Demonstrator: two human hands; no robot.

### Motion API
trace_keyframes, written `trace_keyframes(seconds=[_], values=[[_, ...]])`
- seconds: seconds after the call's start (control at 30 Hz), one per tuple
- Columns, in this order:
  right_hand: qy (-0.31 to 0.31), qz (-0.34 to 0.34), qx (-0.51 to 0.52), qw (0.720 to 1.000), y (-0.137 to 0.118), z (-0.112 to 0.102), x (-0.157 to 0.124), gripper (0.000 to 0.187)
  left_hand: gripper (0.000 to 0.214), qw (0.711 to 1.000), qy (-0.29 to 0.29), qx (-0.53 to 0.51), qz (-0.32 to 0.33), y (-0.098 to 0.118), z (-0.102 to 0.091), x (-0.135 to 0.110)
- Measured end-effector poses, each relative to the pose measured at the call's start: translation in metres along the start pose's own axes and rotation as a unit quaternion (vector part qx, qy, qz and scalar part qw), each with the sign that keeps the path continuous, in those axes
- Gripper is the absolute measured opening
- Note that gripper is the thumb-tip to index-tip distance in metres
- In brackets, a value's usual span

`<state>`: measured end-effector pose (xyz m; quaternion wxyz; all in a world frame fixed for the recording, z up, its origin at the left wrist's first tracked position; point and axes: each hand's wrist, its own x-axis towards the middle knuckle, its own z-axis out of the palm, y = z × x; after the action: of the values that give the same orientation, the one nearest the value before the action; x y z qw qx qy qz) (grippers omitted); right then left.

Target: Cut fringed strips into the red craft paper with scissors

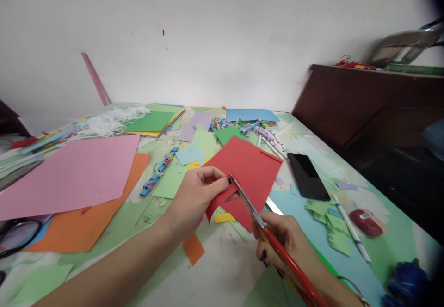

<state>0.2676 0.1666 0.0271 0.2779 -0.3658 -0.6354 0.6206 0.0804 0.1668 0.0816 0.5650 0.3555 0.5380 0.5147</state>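
Note:
My left hand (194,198) pinches the left edge of a red paper sheet (251,168), holding it above the table. My right hand (282,242) grips red-handled scissors (256,217), whose blades are cutting into the sheet's lower left part. A narrow curved strip of red paper hangs down below my left thumb. Both hands are closed around what they hold.
A big pink sheet (72,173) lies on an orange sheet (86,219) at left. A black phone (308,175), green scraps (333,226), a white stick (352,235) and a red object (366,221) lie at right. Coloured paper stacks (152,122) sit by the wall. A dark cabinet (364,103) stands right.

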Motion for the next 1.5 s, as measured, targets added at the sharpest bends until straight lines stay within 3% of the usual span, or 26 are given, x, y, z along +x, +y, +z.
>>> trace_keyframes(seconds=[0.33, 0.57, 0.77, 1.5], values=[[-0.006, -0.012, 0.003, 1.0, 0.003, -0.002, 0.0, 0.057, 0.013, 1.0, -0.006, 0.001, -0.001, 0.0, 0.0, 0.001], [-0.053, -0.039, 0.063, 0.996, -0.001, 0.0, -0.001, 0.05, 0.014, 1.0, -0.016, -0.014, -0.001, 0.0, 0.001, 0.001], [-0.071, -0.058, 0.051, 0.995, 0.008, -0.003, 0.001, 0.05, 0.015, 1.0, -0.015, -0.018, -0.002, -0.001, 0.001, 0.002], [-0.008, -0.013, 0.017, 1.0, 0.003, -0.001, 0.001, 0.058, 0.014, 1.0, 0.001, -0.009, -0.008, 0.0, 0.001, 0.002]])
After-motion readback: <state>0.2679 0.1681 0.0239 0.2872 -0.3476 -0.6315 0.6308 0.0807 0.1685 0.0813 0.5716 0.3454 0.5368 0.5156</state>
